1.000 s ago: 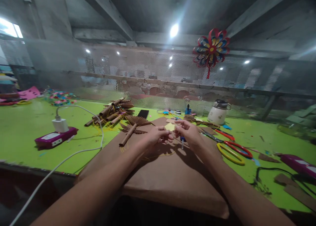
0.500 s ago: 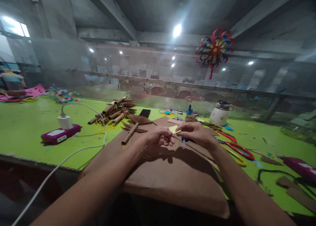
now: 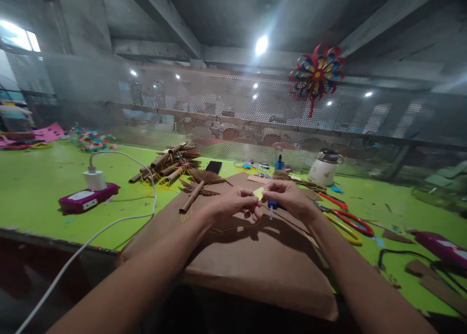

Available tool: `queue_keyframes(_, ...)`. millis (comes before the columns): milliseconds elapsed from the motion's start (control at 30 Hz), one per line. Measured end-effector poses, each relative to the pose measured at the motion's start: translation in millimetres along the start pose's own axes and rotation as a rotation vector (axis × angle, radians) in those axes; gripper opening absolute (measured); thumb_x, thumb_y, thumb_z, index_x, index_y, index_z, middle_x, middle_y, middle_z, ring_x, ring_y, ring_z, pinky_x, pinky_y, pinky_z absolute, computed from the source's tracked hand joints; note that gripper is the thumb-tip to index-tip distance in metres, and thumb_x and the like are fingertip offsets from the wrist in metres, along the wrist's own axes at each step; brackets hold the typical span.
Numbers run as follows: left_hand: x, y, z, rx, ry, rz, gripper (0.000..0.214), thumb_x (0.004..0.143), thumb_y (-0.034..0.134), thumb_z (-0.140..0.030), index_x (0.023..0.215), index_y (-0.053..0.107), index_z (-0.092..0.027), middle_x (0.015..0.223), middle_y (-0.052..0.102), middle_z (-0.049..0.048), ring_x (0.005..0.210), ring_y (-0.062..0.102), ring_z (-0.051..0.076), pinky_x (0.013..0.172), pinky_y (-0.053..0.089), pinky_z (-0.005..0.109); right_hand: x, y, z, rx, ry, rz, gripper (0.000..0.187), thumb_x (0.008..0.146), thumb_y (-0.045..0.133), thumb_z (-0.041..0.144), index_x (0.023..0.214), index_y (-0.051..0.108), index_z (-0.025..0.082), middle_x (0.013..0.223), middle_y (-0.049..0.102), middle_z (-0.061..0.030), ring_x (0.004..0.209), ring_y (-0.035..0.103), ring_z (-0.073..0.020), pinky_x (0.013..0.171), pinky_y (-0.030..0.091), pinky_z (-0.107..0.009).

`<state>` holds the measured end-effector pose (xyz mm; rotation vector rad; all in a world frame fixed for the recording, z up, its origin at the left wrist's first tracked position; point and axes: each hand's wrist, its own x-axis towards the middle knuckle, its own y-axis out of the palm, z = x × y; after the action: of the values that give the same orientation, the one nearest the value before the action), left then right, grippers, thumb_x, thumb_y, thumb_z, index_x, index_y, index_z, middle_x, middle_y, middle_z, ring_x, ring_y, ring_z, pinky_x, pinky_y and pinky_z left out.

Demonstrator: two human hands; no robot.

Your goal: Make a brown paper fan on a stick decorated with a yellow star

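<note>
A small piece of yellow paper [image 3: 259, 193] is pinched between my left hand [image 3: 239, 202] and my right hand [image 3: 286, 196], above a brown paper-covered board [image 3: 255, 261]. Yellow string [image 3: 233, 228] trails below my left hand over the board. Just under my right hand shows a blue tool with a pale tip [image 3: 272, 206], partly hidden by the fingers. To the left of my hands lies a rolled brown paper tube [image 3: 192, 197] with a pleated brown paper fan [image 3: 204, 176] at its end.
More brown paper tubes [image 3: 160, 163] with yellow strings are piled at the back left. Red-handled scissors [image 3: 353, 222] and yellow-handled ones lie right. A white jug [image 3: 323, 168], a phone [image 3: 213, 167] and a purple power strip [image 3: 88, 197] with a white cable stand on the green table [image 3: 32, 188].
The yellow paper has turned more upright between my fingers. My right hand has shifted slightly, and the view has moved a little.
</note>
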<state>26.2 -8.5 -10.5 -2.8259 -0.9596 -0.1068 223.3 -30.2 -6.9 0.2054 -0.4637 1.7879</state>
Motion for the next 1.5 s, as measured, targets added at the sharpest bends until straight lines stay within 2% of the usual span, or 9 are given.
queue_keyframes(200, 2.0, 1.2, 2.0, 0.087, 0.027, -0.022, 0.021, 0.079, 0.055, -0.034, 0.075, 0.062, -0.015, 0.066, 0.065, 0.0047, 0.057, 0.055, 0.011, 0.059, 0.038, 0.026, 1.9, 7.8, -6.7, 0.085, 0.045, -0.054, 0.026, 0.065, 0.075, 0.037, 0.072, 0.064, 0.015, 0.067, 0.065, -0.0028, 0.064, 0.06, -0.0144, 0.067, 0.047, -0.031)
queue_keyframes(367, 1.8, 6.8, -2.3, 0.138, 0.003, -0.104, 0.021, 0.078, 0.054, -0.03, 0.068, 0.062, -0.014, 0.064, 0.064, 0.005, 0.058, 0.054, 0.012, 0.062, 0.041, 0.026, 5.0, 9.7, -13.1, 0.104, 0.033, -0.1, 0.029, 0.062, 0.077, 0.039, 0.071, 0.061, 0.016, 0.064, 0.063, -0.0007, 0.058, 0.057, -0.0125, 0.059, 0.045, -0.028)
queue_keyframes(500, 1.7, 8.2, -3.0, 0.033, -0.04, -0.103, 0.019, 0.078, 0.052, -0.027, 0.071, 0.064, -0.014, 0.07, 0.065, 0.0079, 0.061, 0.057, 0.013, 0.063, 0.042, 0.028, 6.6, 8.7, -17.6, 0.096, 0.016, -0.094, 0.029, 0.064, 0.076, 0.038, 0.073, 0.06, 0.016, 0.063, 0.062, -0.0003, 0.056, 0.056, -0.0121, 0.056, 0.043, -0.027)
queue_keyframes(667, 4.0, 4.5, 2.8, -0.089, -0.076, -0.075, 0.019, 0.079, 0.056, -0.031, 0.076, 0.064, -0.014, 0.075, 0.066, 0.009, 0.066, 0.06, 0.014, 0.067, 0.043, 0.029, 6.1, 9.0, -17.5, 0.095, -0.002, -0.087, 0.026, 0.066, 0.075, 0.036, 0.074, 0.06, 0.016, 0.063, 0.061, 0.0004, 0.056, 0.054, -0.011, 0.056, 0.042, -0.026)
queue_keyframes(967, 7.1, 1.7, 9.9, -0.079, -0.058, -0.053, 0.02, 0.076, 0.062, -0.032, 0.078, 0.063, -0.012, 0.078, 0.068, 0.0098, 0.065, 0.06, 0.014, 0.069, 0.044, 0.031, 6.5, 11.2, -14.3, 0.11, -0.003, -0.109, 0.028, 0.064, 0.076, 0.036, 0.073, 0.059, 0.016, 0.063, 0.06, 0.0018, 0.055, 0.053, -0.0104, 0.056, 0.042, -0.026)
queue_keyframes(1167, 7.9, 1.6, 11.7, -0.103, -0.092, -0.097, 0.024, 0.073, 0.066, -0.033, 0.08, 0.063, -0.01, 0.076, 0.067, 0.0103, 0.066, 0.061, 0.015, 0.07, 0.044, 0.032, 6.4, 14.4, -10.1, 0.093, 0.0, -0.117, 0.03, 0.061, 0.077, 0.036, 0.069, 0.057, 0.016, 0.058, 0.058, 0.0027, 0.054, 0.052, -0.0101, 0.055, 0.041, -0.025)
queue_keyframes(1500, 9.3, 4.8, 12.9, -0.103, -0.107, -0.166, 0.015, 0.073, 0.062, -0.026, 0.071, 0.064, -0.011, 0.073, 0.066, 0.01, 0.063, 0.059, 0.013, 0.063, 0.042, 0.027, 10.0, 16.2, -13.1, 0.023, 0.001, -0.167, 0.034, 0.059, 0.077, 0.036, 0.077, 0.055, 0.018, 0.057, 0.057, 0.0041, 0.051, 0.052, -0.011, 0.053, 0.041, -0.026)
